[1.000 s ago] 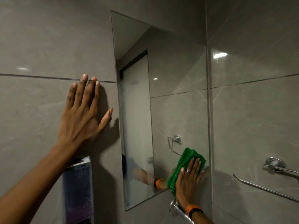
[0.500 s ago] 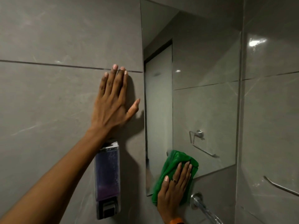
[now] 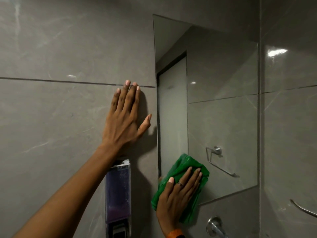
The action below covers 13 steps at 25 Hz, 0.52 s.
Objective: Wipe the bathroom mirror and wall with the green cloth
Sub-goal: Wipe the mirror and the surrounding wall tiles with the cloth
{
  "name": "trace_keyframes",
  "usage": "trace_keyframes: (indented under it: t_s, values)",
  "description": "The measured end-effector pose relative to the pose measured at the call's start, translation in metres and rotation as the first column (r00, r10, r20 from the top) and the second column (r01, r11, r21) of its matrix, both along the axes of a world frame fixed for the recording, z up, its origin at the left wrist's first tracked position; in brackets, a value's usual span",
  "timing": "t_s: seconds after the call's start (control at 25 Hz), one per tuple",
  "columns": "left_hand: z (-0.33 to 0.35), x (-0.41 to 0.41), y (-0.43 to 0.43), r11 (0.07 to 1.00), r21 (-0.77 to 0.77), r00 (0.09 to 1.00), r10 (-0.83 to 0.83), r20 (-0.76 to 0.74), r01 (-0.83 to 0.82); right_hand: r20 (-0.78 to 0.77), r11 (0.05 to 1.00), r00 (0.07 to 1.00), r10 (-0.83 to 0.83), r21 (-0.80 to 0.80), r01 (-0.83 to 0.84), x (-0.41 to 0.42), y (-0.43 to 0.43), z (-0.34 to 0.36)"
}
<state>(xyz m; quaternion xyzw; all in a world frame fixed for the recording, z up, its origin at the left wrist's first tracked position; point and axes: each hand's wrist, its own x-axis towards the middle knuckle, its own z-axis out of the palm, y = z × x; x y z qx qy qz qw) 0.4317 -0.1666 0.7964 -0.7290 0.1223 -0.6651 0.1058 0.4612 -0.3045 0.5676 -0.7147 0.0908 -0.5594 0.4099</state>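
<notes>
A frameless mirror (image 3: 223, 117) hangs on the grey tiled wall (image 3: 60, 117). My right hand (image 3: 176, 198) presses a folded green cloth (image 3: 185, 167) flat against the mirror's lower left corner, and the cloth overlaps the bottom edge onto the tile. My left hand (image 3: 125, 117) lies flat on the wall just left of the mirror, fingers together and pointing up, thumb out toward the mirror edge. It holds nothing.
A wall-mounted soap dispenser (image 3: 118, 194) with purple liquid sits under my left forearm. A chrome tap (image 3: 214, 225) sticks out below the mirror. A chrome rail (image 3: 303, 209) is on the right wall. The mirror reflects a towel holder (image 3: 216, 152) and a door.
My right hand has slid the cloth leftward along the mirror's bottom edge, from the right corner to the left corner. My left hand stays planted on the wall; the view has shifted.
</notes>
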Motion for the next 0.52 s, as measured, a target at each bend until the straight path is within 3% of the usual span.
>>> trace_keyframes:
  t_s: [0.24,0.52]
  values:
    - [0.000,-0.002,0.000,1.000,-0.015,1.000,-0.007,-0.004,0.007,0.142,0.998,0.989,-0.030,-0.058,0.039,0.000,0.005,0.124]
    - [0.001,-0.004,-0.001,1.000,-0.018,1.000,0.000,-0.024,-0.001,0.194,0.988,0.978,0.077,-0.147,-0.049,-0.001,-0.001,0.335]
